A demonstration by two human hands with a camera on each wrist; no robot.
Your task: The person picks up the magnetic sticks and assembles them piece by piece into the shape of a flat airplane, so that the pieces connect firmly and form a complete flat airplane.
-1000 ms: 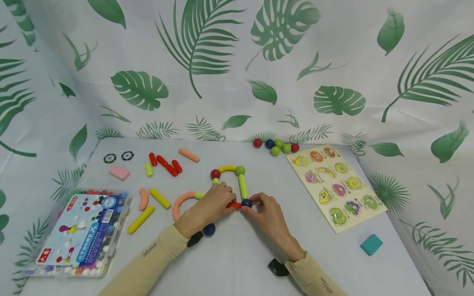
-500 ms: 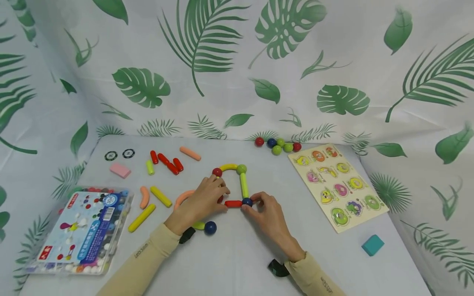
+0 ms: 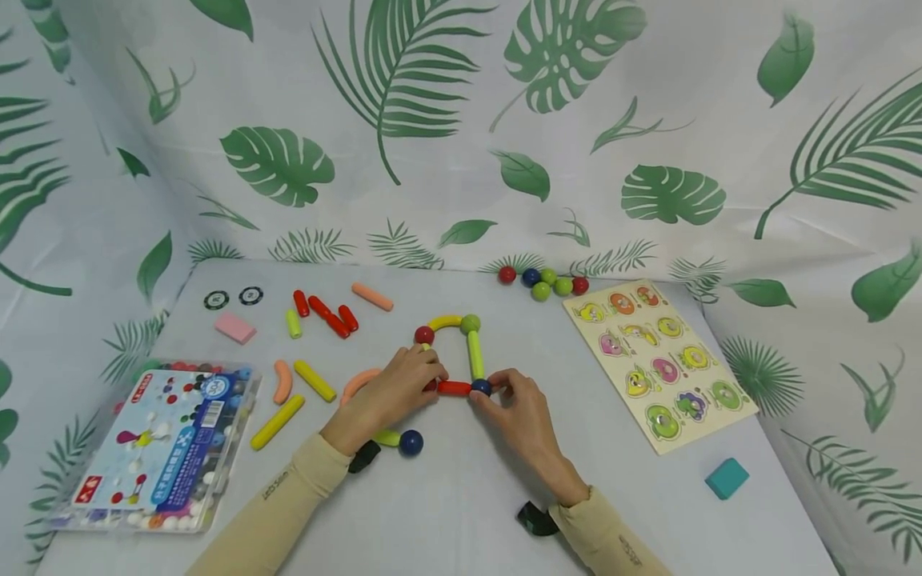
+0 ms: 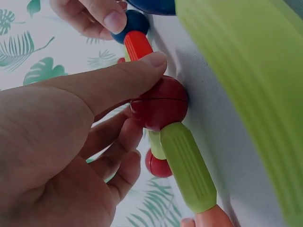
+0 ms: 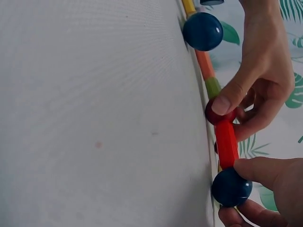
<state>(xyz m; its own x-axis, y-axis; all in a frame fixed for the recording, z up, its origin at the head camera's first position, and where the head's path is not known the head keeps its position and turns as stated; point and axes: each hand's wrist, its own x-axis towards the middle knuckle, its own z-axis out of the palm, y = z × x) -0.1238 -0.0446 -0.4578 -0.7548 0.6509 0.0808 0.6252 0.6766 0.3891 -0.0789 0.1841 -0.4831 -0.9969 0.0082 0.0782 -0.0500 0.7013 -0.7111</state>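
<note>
On the table lies an arch of magnetic toys: a red ball (image 3: 424, 334), a yellow curved rod (image 3: 444, 322), a green ball (image 3: 471, 323) and a light green rod (image 3: 475, 354) down to a blue ball (image 3: 480, 387). My right hand (image 3: 497, 390) pinches that blue ball (image 5: 231, 187). A red rod (image 3: 454, 388) runs left from it to a second red ball (image 4: 158, 104), which my left hand (image 3: 425, 378) pinches, thumb on top. A green rod (image 4: 187, 165) joins this red ball. An orange curved rod (image 3: 358, 382) and a loose blue ball (image 3: 411, 442) lie by my left wrist.
A clear plastic toy box (image 3: 154, 448) sits front left, with yellow rods (image 3: 288, 404) beside it. Red rods (image 3: 324, 314), a pink block (image 3: 234, 327) and two discs (image 3: 230, 298) lie back left. Several balls (image 3: 542, 282) rest at the back. A fruit puzzle board (image 3: 659, 360) and a teal block (image 3: 726, 478) are on the right.
My left hand has shifted slightly left and away from me, from the red rod to the red ball at its left end. My right hand has stayed on the blue ball.
</note>
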